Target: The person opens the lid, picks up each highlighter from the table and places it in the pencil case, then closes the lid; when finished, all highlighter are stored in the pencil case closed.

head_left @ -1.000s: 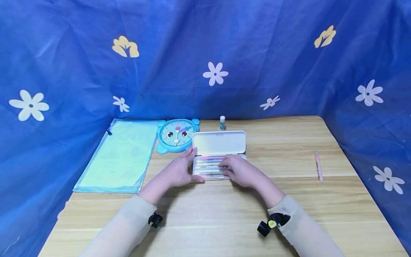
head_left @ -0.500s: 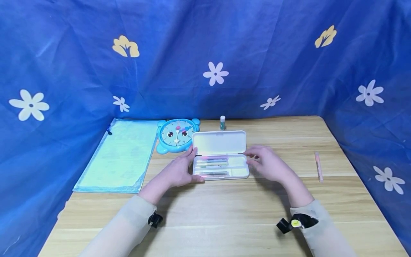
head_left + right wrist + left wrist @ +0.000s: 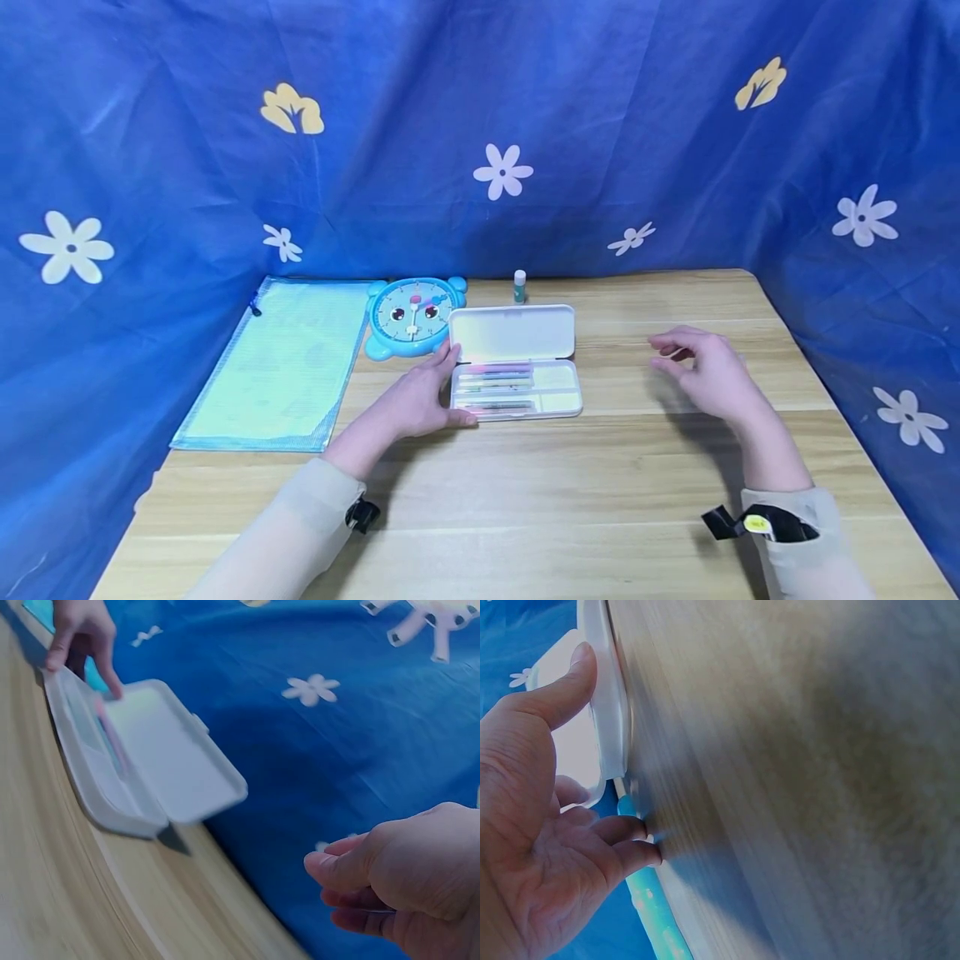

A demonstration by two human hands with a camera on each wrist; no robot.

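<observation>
A white pencil case lies unfolded on the table, its lid leaning back. Several pens lie in the left part of its tray; the right part is bare white. My left hand holds the case's left end, thumb at the front edge and index finger near the hinge. In the left wrist view, the other fingers hang loosely bent beside the case. My right hand is in the air to the right of the case, fingers loosely curled with nothing visible in them. The pink pen at the right is hidden behind this hand.
A blue clock touches or nearly touches the case's left side. Farther left lies a light-blue zip folder. A glue stick stands behind the lid. Blue cloth hangs around the wooden table.
The right hand has left the case's tray and moved right, over where the pink pen was seen. The left hand and the case stay in place.
</observation>
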